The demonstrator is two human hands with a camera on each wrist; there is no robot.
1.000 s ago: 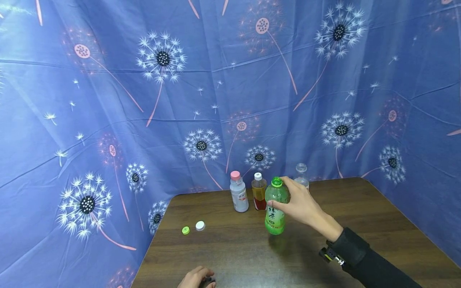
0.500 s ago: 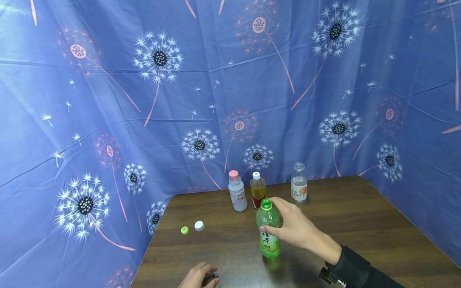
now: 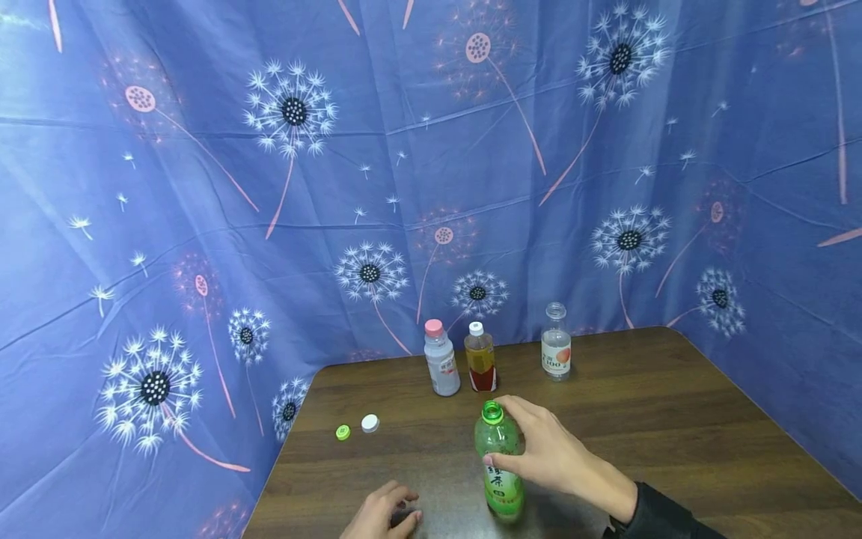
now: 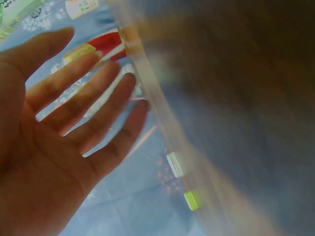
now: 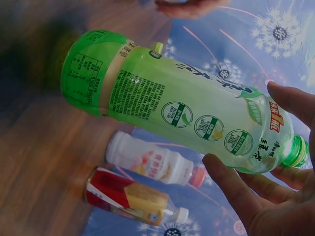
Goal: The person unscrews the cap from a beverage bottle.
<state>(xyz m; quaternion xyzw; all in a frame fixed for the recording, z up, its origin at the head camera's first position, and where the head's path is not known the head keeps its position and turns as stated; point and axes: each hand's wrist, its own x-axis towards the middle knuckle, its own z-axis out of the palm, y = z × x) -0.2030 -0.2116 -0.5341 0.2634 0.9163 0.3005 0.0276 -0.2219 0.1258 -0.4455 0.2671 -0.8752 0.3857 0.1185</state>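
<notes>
My right hand (image 3: pixel 555 457) holds a green tea bottle (image 3: pixel 501 486) by its upper part, thumb on one side and fingers round the other. The bottle is upright, and its green mouth has no cap on it. In the right wrist view the bottle's label (image 5: pixel 182 108) faces the camera, with the fingers near the neck. My left hand (image 3: pixel 380 515) is low over the table's front, to the left of the bottle. In the left wrist view its fingers (image 4: pixel 106 118) are spread and hold nothing.
A pink-capped white bottle (image 3: pixel 442 367), a white-capped amber bottle (image 3: pixel 481 363) and an uncapped clear bottle (image 3: pixel 556 352) stand at the back of the wooden table (image 3: pixel 660 419). A green cap (image 3: pixel 343 433) and a white cap (image 3: pixel 370 424) lie at left. A blue curtain (image 3: pixel 404 165) hangs behind.
My right hand has brought the green tea bottle toward me and slightly left, uncovering the clear bottle behind. My left hand has shifted slightly to the right.
</notes>
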